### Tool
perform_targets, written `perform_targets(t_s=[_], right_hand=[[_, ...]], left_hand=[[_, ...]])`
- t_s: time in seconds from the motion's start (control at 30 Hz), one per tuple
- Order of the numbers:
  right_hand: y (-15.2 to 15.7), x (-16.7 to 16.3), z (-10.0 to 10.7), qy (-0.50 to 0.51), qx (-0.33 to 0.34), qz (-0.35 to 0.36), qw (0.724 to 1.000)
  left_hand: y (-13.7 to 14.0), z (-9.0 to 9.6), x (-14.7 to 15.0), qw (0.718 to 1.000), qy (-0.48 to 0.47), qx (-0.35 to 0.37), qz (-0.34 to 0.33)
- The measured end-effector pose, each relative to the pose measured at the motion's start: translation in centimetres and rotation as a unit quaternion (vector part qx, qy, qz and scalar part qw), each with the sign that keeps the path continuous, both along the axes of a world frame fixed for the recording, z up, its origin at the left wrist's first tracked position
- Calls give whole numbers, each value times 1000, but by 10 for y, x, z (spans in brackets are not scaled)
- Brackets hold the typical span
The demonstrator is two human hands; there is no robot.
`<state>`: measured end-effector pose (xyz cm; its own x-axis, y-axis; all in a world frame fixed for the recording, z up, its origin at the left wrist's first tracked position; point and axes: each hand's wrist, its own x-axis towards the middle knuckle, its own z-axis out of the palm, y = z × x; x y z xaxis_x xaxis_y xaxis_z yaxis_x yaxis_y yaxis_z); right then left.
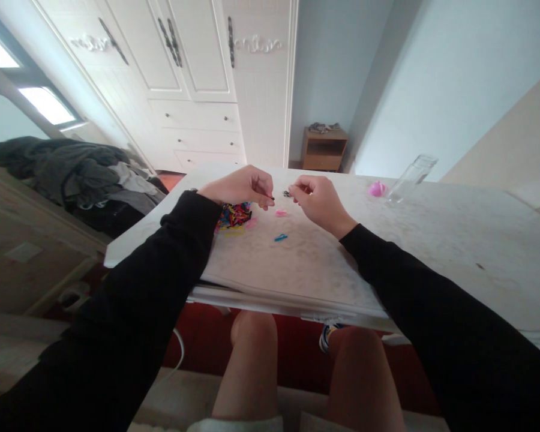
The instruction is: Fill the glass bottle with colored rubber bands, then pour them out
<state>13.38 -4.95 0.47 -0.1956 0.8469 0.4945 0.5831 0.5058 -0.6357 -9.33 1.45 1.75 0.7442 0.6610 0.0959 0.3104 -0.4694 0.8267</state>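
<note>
My left hand (251, 187) is closed in a pinch just above the table, with a small dark piece (273, 198) showing at its fingertips. Opposite it, my right hand (315, 198) also has thumb and finger pressed together. A little cluster of black pieces (286, 194) lies right by those right fingertips; whether they grip any of it, I cannot tell. Under my left wrist is a pile of small, thin, many-coloured pieces (236, 216), partly hidden. A pink piece (280, 213) rests between the hands, and a blue piece (281, 237) lies nearer to me.
On the white table (288, 270), a pink round object (378, 189) sits beside a clear glass bottle (411, 178) at the back right. Heaped dark clothes (85, 174) are off to the left. Behind stand a white wardrobe (198, 78) and a small wooden cabinet (324, 147).
</note>
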Motion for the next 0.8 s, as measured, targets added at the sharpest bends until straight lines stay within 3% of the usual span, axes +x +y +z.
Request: perform_targets(t_s=[0.37,0.8], right_hand=[[-6,-4,-5,-1,6,141,990],[-1,-2,-6,-24,41,74,996]], left_hand=[[2,-4,2,998,-54,-39,-22],[3,-9,7,998,-62,-26,-15]])
